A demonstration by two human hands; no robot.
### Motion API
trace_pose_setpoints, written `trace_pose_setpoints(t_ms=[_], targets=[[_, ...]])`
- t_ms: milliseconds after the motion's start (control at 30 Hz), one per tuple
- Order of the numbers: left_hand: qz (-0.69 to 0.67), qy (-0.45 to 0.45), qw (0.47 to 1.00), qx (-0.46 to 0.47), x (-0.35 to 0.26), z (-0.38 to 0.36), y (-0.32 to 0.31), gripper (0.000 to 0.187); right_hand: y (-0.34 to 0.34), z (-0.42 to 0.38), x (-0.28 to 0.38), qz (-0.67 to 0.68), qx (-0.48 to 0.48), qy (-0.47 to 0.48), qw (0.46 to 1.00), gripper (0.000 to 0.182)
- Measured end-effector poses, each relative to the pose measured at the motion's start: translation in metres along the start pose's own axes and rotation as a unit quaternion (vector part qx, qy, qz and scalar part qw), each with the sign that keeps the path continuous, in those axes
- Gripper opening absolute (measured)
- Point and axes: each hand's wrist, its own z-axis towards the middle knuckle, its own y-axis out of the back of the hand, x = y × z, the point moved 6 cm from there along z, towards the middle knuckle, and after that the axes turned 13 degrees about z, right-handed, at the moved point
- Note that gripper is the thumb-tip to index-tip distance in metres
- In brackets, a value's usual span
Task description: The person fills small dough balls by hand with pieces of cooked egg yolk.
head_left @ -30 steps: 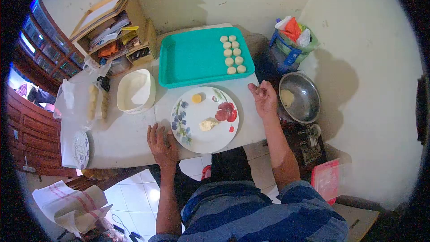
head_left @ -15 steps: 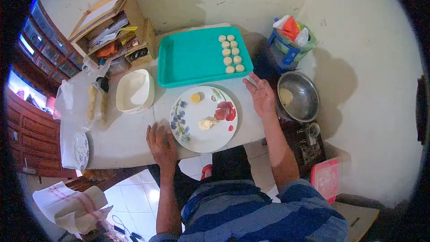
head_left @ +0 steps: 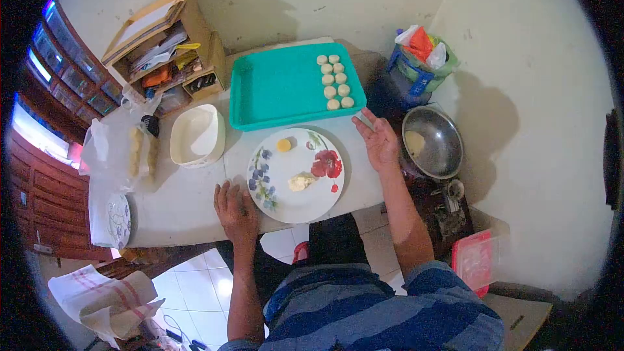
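Note:
Between my hands lies a white floral plate. On it sit a small yellow round piece and a pale crumbly lump. My left hand rests on the table at the plate's left edge, fingers stretched out and holding nothing. To the right of the plate is my right hand, palm partly up, fingers apart and bare of any object. Beyond the plate stands a teal tray with two rows of small pale dough rounds along its right side.
A cream square bowl and a plastic bag of pale rolls stand on the left, with a small floral dish at the edge. To the right are a metal bowl and a stuffed green bag. A wooden shelf is behind.
The view has shifted slightly, so the tray and plate appear a little lower. Both hands keep nearly the same places and stay without any object.

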Motion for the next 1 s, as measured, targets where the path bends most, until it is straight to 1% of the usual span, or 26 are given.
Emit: trace_pose_setpoints(t_ms=[67, 167, 233, 267, 333, 367, 433, 467, 533, 667, 733, 867, 933, 1000], targets=[[0.012, 0.006, 1.000, 0.006, 0.000, -0.003, 0.000, 0.026, 0.005, -0.003, 0.000, 0.001, -0.007, 0.000, 1.000, 0.015], [-0.006, -0.011, 1.000, -0.002, -0.001, 0.000, 0.003, 0.026, -0.003, -0.001, -0.001, -0.004, 0.011, -0.002, 1.000, 0.013], [0.006, -0.005, 1.000, 0.004, 0.001, -0.002, 0.000, 0.026, 0.000, -0.002, 0.001, -0.031, -0.039, 0.019, 0.999, 0.016], [0.005, -0.006, 1.000, 0.005, 0.002, -0.002, -0.002, 0.026, 0.003, -0.002, 0.001, -0.031, -0.041, 0.020, 0.998, 0.016], [0.003, -0.015, 1.000, -0.008, 0.001, -0.002, -0.001, 0.025, 0.003, 0.000, 0.001, -0.005, -0.023, 0.016, 1.000, 0.028], [0.003, -0.016, 1.000, -0.006, 0.000, -0.002, -0.001, 0.025, 0.004, 0.000, 0.002, -0.006, -0.026, 0.016, 1.000, 0.028], [0.002, -0.012, 1.000, -0.007, -0.001, -0.002, 0.002, 0.024, 0.004, 0.001, 0.001, 0.019, -0.011, 0.016, 1.000, 0.035], [0.001, -0.013, 1.000, -0.006, -0.001, -0.002, 0.001, 0.024, 0.005, 0.001, 0.002, 0.018, -0.012, 0.017, 1.000, 0.035], [0.001, -0.014, 1.000, -0.005, 0.000, -0.002, -0.001, 0.024, 0.009, 0.002, 0.001, 0.014, -0.026, 0.019, 0.999, 0.040], [0.002, -0.015, 1.000, -0.005, 0.001, -0.001, -0.001, 0.024, 0.007, 0.002, 0.001, -0.002, -0.019, 0.019, 1.000, 0.041], [-0.006, -0.018, 1.000, -0.002, 0.001, -0.001, 0.000, 0.024, 0.006, 0.001, 0.000, 0.007, -0.042, 0.007, 0.999, 0.042], [-0.001, -0.018, 1.000, -0.002, 0.001, -0.001, -0.001, 0.025, 0.006, -0.001, 0.001, -0.013, -0.058, 0.018, 0.998, 0.042], [-0.003, -0.015, 1.000, -0.002, 0.001, -0.002, -0.001, 0.026, 0.004, 0.000, 0.001, -0.002, -0.012, 0.015, 1.000, 0.042], [-0.004, -0.012, 1.000, -0.001, 0.001, -0.002, -0.001, 0.026, 0.009, 0.001, -0.001, -0.006, -0.013, 0.019, 1.000, 0.042]])
